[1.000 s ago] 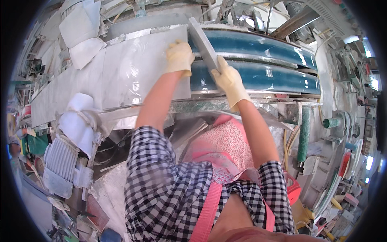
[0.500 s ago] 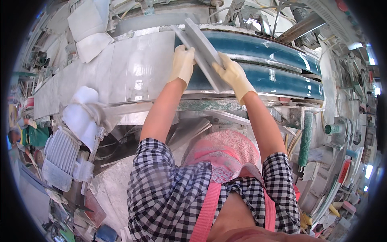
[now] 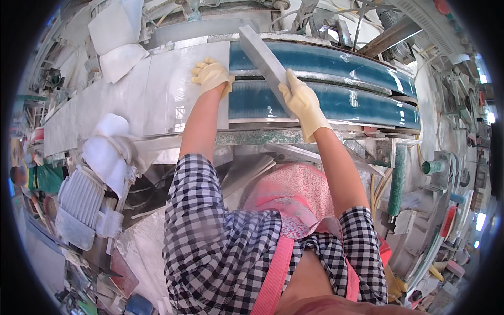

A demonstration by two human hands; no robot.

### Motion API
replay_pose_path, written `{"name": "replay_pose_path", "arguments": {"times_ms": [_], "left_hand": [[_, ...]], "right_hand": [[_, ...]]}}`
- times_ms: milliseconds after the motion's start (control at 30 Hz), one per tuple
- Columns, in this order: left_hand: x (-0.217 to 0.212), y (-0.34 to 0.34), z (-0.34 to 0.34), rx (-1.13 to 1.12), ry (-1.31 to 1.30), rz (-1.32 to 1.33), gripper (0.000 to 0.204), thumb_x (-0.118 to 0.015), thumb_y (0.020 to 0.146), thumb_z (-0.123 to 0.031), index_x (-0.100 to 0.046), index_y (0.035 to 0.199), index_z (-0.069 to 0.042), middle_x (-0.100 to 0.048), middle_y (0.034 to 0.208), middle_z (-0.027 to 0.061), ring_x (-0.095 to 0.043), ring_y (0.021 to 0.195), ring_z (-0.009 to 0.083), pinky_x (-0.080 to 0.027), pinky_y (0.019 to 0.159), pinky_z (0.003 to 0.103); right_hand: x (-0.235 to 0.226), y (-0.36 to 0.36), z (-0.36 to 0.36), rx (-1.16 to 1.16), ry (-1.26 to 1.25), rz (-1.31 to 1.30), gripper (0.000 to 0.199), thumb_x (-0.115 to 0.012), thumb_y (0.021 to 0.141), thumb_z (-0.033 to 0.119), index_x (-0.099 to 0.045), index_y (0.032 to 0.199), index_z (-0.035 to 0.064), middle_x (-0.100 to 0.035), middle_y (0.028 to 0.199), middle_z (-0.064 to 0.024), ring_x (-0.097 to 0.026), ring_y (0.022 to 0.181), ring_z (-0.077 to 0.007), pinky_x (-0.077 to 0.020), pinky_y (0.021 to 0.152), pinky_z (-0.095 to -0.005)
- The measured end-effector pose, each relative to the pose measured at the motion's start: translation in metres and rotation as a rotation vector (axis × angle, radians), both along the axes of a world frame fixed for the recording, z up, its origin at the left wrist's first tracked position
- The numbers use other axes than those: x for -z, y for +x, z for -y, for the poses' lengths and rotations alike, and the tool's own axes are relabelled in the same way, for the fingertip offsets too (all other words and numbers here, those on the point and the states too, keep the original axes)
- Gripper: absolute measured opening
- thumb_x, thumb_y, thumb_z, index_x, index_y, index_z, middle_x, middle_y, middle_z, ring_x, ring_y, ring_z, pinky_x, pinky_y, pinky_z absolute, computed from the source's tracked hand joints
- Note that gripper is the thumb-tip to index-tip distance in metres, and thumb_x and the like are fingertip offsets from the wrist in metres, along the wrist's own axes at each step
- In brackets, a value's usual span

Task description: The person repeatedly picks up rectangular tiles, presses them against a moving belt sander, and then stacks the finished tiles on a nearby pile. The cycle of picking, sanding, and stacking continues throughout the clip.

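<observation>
Pale-yellow gloves cover both of my hands. My left hand (image 3: 211, 75) rests on the rightmost of the white tiles (image 3: 194, 105), its fingers apart and holding nothing. Over the blue conveyor belts (image 3: 346, 100), my right hand (image 3: 303, 102) grips a pale grey-white tile (image 3: 268, 62) near its near end. This tile stands on edge, slanting from far left to near right. Its lower edge lies over the belts; whether it touches them I cannot tell. Whether it is one tile or several pressed together does not show.
A green-stained metal rail (image 3: 262, 137) runs along the conveyor's near side. White-dusted motor housing (image 3: 81, 202) stands at lower left, under draped white sheeting (image 3: 107, 142). A green pipe (image 3: 397, 184) hangs at right. Broken white sheets (image 3: 118, 39) lean at far left.
Two separate slanted tiles were between my hands; now only one slanted piece shows, in my right hand. My left hand has moved left, let go and spread onto the white tiles.
</observation>
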State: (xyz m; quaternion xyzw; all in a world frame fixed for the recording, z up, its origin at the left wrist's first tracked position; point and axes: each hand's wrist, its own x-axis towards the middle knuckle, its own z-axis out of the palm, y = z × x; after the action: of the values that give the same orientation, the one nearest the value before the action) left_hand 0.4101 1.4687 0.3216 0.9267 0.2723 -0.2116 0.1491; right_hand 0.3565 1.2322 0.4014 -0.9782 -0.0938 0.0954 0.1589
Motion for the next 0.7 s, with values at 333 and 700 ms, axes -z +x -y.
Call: {"name": "replay_pose_path", "arguments": {"times_ms": [333,700], "left_hand": [[-0.015,0.005,-0.065,0.246,-0.182,0.384,0.035,-0.058,0.084,-0.021,-0.071,0.105,0.004,-0.071,0.101,0.0292,-0.071,0.085,0.0425,-0.056,0.08,0.046],[-0.026,-0.041,0.065,-0.404,-1.61,0.553,0.034,-0.051,0.097,-0.014,-0.062,0.114,0.013,-0.069,0.11,0.0197,-0.071,0.098,0.0274,-0.058,0.087,0.035]], "right_hand": [[0.01,0.0,0.018,-0.028,0.163,0.051,0.058,-0.056,0.097,0.037,-0.048,0.145,0.0061,-0.065,0.124,-0.0251,-0.062,0.112,-0.0425,-0.0503,0.094,-0.049],[0.01,-0.006,0.029,-0.091,0.22,0.124,0.062,-0.053,0.098,0.046,-0.05,0.141,0.0008,-0.067,0.118,-0.0263,-0.063,0.111,-0.043,-0.05,0.093,-0.0486]]}}
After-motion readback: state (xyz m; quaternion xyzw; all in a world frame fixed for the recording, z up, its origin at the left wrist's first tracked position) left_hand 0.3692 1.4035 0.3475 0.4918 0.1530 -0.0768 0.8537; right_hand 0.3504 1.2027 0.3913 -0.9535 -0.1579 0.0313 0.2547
